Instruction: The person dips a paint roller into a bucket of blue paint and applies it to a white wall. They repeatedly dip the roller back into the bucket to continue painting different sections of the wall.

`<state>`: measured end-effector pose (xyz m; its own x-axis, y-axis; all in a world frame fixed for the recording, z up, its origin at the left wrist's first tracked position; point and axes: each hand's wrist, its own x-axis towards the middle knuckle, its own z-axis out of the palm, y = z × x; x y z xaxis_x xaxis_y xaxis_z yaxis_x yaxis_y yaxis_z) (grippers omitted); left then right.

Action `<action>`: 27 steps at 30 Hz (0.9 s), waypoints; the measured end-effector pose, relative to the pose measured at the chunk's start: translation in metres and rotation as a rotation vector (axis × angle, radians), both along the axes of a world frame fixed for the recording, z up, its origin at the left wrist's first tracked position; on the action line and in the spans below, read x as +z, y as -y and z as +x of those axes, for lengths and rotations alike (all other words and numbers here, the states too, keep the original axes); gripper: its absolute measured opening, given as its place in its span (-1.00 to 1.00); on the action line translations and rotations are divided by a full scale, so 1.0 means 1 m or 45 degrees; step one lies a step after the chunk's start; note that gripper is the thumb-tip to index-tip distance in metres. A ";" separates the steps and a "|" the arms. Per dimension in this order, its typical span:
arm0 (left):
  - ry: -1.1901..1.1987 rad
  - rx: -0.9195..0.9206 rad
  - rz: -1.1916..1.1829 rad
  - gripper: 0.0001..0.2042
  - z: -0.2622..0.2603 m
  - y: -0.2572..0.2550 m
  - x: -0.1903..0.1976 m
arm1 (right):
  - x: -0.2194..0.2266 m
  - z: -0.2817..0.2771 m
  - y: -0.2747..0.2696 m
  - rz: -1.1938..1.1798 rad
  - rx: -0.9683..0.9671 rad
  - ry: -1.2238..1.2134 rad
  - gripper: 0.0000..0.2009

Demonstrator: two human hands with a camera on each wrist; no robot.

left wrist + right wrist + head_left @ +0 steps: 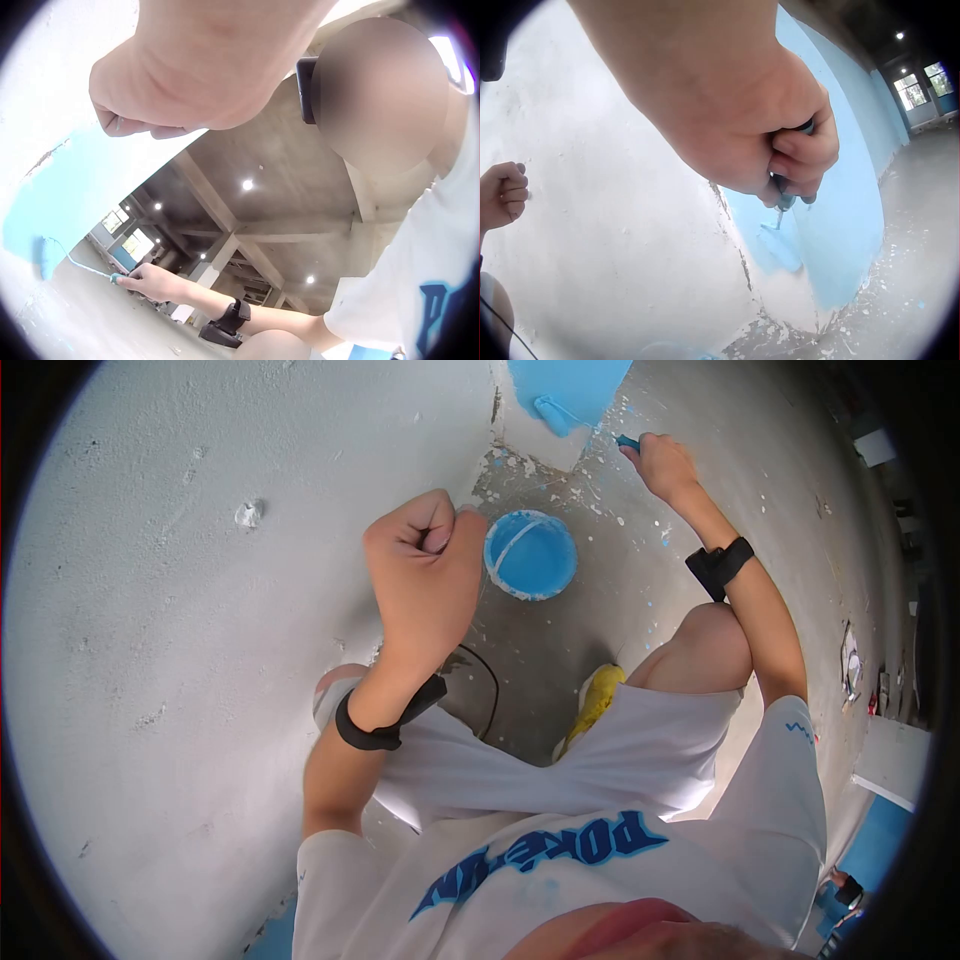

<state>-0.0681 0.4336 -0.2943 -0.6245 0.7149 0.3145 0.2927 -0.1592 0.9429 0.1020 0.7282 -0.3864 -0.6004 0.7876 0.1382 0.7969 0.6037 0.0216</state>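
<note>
My right hand [665, 468] grips the handle [628, 444] of a paint roller. Its blue-coated roller head [551, 417] lies against the blue-painted part of the wall [590, 380]; in the right wrist view the roller head [781, 247] sits just above an unpainted pale strip [784, 296] at the wall's foot. Curled into a fist, my left hand [428, 565] is raised beside the white wall, with nothing visible in it. Past that fist, on the floor, stands a bucket [522, 597] of blue paint with its handle across the top.
The white wall [200, 660] rises close along the left side. Paint specks dot the grey floor [720, 450]. A thin black cable [496, 685] curves near my legs, beside a yellow shoe [600, 700]. Another person's hand [838, 877] shows at the lower right edge.
</note>
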 end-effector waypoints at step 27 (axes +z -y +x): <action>0.044 -0.083 -0.008 -0.61 -0.008 -0.028 -0.019 | 0.000 0.005 -0.002 -0.060 -0.011 0.020 -0.57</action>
